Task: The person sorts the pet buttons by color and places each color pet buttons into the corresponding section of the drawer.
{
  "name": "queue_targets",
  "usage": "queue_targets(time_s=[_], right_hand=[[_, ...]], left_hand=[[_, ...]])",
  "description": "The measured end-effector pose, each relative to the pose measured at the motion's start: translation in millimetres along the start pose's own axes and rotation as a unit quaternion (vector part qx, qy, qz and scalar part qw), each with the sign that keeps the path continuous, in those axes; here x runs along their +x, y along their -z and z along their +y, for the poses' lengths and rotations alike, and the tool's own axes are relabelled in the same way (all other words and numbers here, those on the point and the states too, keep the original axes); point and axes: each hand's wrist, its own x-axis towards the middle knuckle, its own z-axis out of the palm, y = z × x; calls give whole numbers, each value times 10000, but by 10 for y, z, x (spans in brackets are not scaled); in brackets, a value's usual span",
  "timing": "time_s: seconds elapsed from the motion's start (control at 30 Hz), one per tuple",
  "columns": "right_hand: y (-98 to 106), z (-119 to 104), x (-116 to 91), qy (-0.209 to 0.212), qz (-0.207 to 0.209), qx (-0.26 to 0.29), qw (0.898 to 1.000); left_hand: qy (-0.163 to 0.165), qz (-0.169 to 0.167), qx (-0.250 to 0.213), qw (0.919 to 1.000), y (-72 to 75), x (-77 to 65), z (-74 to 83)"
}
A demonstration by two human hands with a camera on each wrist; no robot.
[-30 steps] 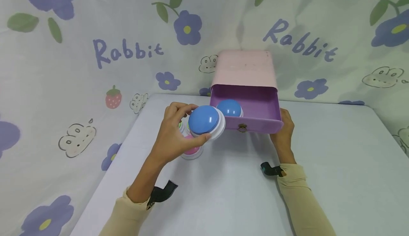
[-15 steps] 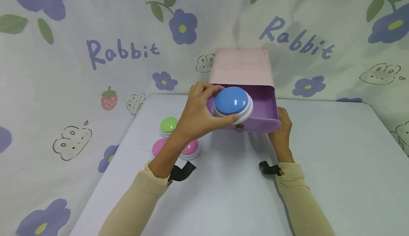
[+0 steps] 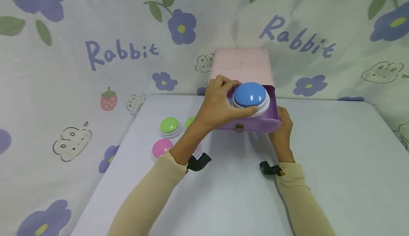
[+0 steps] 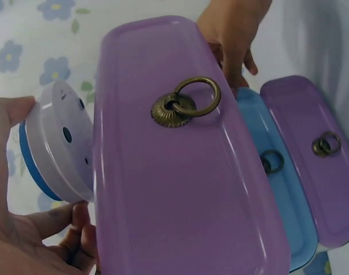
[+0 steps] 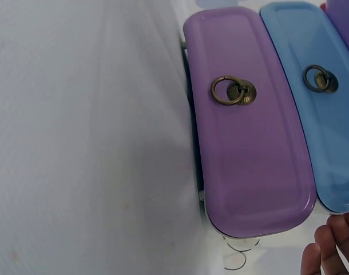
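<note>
My left hand (image 3: 217,106) grips a blue push button (image 3: 250,94) with a white base by its rim, thumb at the front. It is over the pulled-out purple top drawer (image 3: 260,125) of a pink cabinet (image 3: 241,65). The left wrist view shows the button's white underside (image 4: 66,134) tilted beside the drawer front (image 4: 163,172). A sliver of another blue button (image 3: 229,101) shows inside the drawer, mostly hidden by the hand. My right hand (image 3: 282,125) rests at the cabinet's right side, its fingers (image 5: 329,243) near the blue middle drawer (image 5: 312,114).
Two green buttons (image 3: 169,125) and two pink buttons (image 3: 162,147) sit on the white table left of the cabinet, partly behind my left arm. Below the blue drawer is a shut purple drawer (image 5: 254,154) with a brass ring. A patterned cloth (image 3: 124,19) hangs behind.
My left hand has carried the blue button rightward and away from me, from beside the drawer to over it. The green and pink buttons have come into view. My right hand stays at the cabinet.
</note>
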Motion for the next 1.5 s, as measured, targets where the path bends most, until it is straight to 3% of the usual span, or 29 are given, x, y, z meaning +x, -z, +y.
queue_targets(time_s=[0.17, 0.37, 0.53, 0.6, 0.7, 0.87, 0.97, 1.13, 1.33, 1.5], right_hand=[[10, -6, 30, -50, -98, -34, 9999], [41, -34, -38, -296, -297, -106, 9991], [-13, -15, -37, -13, -122, 129, 9998], [-45, 7, -41, 140, -91, 256, 9995], [-74, 22, -60, 246, -76, 287, 9993], [-47, 24, -47, 377, 88, 165, 9991], [-11, 28, -21, 402, 80, 116, 9991], [24, 43, 15, 381, 64, 101, 9992], [21, 42, -5, 343, 113, 125, 9993], [-1, 18, -26, 384, 93, 185, 9990]], left_hand=[[-14, -80, 382, 9992, -71, 80, 39], [31, -197, 767, 9969, -169, 79, 71], [-320, -144, 1209, 9920, -175, 41, 46], [-576, 138, 1014, 9931, -152, -15, 13], [-920, 637, 213, 9935, -118, -140, -34], [-1164, 1227, -874, 9817, -137, -417, -87], [-1098, 1487, -1139, 9761, -179, -598, -133], [-599, 1519, -1182, 9795, -308, -815, -254], [4, 1467, -1305, 9805, -536, -908, -361], [69, 1749, -1359, 9751, -704, -914, -385]])
